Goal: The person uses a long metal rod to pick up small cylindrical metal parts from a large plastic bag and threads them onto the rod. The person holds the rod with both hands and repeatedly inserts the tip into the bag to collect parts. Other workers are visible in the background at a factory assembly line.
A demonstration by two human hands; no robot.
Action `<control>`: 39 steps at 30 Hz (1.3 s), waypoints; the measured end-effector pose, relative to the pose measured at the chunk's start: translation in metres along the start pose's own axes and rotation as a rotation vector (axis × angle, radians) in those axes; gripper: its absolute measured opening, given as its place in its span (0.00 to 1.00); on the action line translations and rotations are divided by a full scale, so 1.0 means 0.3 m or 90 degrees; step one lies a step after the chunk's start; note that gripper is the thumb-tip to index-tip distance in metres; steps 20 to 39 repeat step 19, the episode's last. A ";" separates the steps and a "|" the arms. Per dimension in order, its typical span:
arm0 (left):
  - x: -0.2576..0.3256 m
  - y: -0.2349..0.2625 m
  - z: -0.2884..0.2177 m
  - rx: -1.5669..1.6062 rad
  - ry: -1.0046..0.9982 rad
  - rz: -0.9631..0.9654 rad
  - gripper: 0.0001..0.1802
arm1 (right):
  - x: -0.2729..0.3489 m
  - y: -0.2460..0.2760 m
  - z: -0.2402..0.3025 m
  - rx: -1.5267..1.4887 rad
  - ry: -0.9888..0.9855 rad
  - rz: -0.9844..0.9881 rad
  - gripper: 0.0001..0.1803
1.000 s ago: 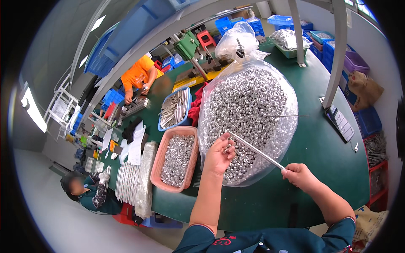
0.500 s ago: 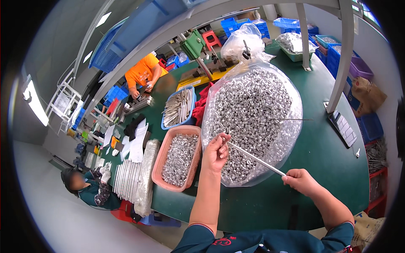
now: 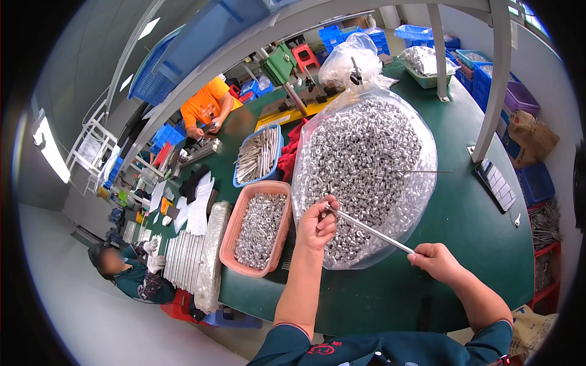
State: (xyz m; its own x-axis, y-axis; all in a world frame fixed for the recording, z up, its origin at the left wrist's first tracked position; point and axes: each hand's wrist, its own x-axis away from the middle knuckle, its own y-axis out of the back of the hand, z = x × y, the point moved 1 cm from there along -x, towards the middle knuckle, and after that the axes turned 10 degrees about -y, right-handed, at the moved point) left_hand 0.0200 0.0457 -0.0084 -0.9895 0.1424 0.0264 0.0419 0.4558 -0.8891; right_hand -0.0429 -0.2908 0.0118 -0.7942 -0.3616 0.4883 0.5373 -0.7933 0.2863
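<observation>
A slim silvery metal rod (image 3: pixel 372 229) slants across the front of a large clear plastic bag (image 3: pixel 429 137) heaped with small metal sleeves (image 3: pixel 366 152). My right hand (image 3: pixel 436 262) is closed round the rod's near right end. At its far left end, my left hand (image 3: pixel 319 224) has its fingers curled and closed about the tip. Whether a small sleeve is also between those fingertips is too small to tell. A thin metal pin (image 3: pixel 421 172) lies over the sleeves, sticking out past the bag's right side.
Left of the bag, a pink basket (image 3: pixel 227 244) holds small metal parts; behind it stands a blue basket (image 3: pixel 236 177) of metal rods. A green press (image 3: pixel 278 64) is at the back. A phone (image 3: pixel 495 186) lies right, beside a shelf post (image 3: pixel 493 91). Two co-workers sit leftward.
My left hand has dropped slightly toward me at the rod's tip, its fingers curling more. My right hand has hardly moved. The co-worker at the lower left has shifted gloved hands.
</observation>
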 end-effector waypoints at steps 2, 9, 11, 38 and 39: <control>0.003 0.009 0.020 -0.038 -0.021 -0.004 0.13 | -0.004 -0.005 -0.005 -0.010 -0.015 0.008 0.17; 0.010 -0.079 0.061 -0.118 -0.072 -0.048 0.15 | -0.014 -0.015 -0.012 -0.080 -0.049 0.035 0.17; 0.020 -0.132 0.074 -0.174 -0.081 -0.082 0.16 | -0.005 -0.010 -0.003 -0.105 -0.078 0.046 0.17; 0.018 -0.063 0.042 -0.075 -0.121 -0.027 0.18 | -0.002 -0.005 -0.001 -0.079 -0.042 0.057 0.17; 0.018 -0.063 0.042 -0.075 -0.121 -0.027 0.18 | -0.002 -0.005 -0.001 -0.079 -0.042 0.057 0.17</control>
